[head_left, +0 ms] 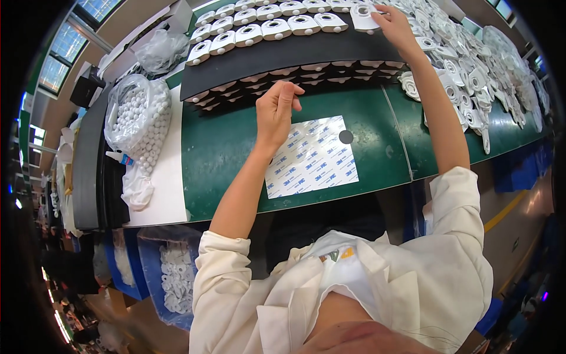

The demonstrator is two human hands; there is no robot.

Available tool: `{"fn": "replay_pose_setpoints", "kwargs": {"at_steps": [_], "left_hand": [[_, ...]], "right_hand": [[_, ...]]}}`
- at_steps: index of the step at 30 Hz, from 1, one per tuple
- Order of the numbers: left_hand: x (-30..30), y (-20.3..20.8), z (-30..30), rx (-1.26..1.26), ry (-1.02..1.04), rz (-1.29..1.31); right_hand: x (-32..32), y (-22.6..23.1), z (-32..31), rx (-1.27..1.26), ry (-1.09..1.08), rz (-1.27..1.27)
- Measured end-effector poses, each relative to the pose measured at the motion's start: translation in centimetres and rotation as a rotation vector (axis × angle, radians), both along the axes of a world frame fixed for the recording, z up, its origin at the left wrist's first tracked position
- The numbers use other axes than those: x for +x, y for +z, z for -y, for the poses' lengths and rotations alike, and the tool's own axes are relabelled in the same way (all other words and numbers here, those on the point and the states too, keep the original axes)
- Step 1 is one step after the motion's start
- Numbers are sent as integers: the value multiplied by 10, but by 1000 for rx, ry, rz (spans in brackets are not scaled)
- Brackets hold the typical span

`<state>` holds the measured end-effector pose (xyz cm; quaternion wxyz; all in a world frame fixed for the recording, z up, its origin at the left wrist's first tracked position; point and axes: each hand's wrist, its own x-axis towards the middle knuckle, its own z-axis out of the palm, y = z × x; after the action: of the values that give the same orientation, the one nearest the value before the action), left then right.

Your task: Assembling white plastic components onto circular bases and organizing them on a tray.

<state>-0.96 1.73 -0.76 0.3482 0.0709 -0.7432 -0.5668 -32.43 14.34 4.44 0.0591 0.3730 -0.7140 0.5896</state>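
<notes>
Setting a white moulded plastic part (364, 17) onto the black tray (295, 56), right hand (394, 26) gripped it; rows left of it stood filled, loose white pile (471, 71) right remained. Left hand (277, 109) pinched shut, contents unclear.

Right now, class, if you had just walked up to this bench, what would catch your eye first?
Rows of white plastic ringed parts line a black mat at the far edge of the green table. The right hand touches one there. The left hand hovers above a white backing sheet, fingertips pinched.
</notes>
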Motion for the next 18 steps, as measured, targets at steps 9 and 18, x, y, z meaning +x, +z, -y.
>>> {"fn": "replay_pose_setpoints", "kwargs": {"at_steps": [9,18], "left_hand": [[0,-2,7,-17,123,45],[33,59,98,-374,856,-421]], "right_hand": [[-22,2,9,547,-85,-208],[35,26,-107,637,-200,-574]]}}
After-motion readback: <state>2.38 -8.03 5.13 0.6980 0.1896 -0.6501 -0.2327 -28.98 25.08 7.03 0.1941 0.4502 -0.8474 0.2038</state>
